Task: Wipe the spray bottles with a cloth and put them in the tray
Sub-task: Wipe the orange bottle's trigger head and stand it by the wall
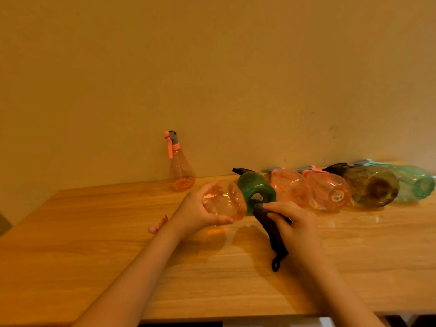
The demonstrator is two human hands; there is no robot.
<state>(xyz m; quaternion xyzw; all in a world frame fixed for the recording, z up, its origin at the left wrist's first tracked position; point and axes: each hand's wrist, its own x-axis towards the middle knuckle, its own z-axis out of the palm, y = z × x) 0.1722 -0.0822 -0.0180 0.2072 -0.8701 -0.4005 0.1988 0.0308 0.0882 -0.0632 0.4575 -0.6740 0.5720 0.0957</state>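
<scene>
My left hand grips a clear orange spray bottle, held on its side above the table with its base turned toward me. Its pink trigger head pokes out below my left wrist. My right hand holds a dark cloth close to the right of the bottle's base; the cloth's loop end hangs down to the table. No tray is in view.
One orange spray bottle stands upright by the wall. A row of bottles lies on its side along the back: green, two orange, brown, teal. The wooden table ends at its near edge.
</scene>
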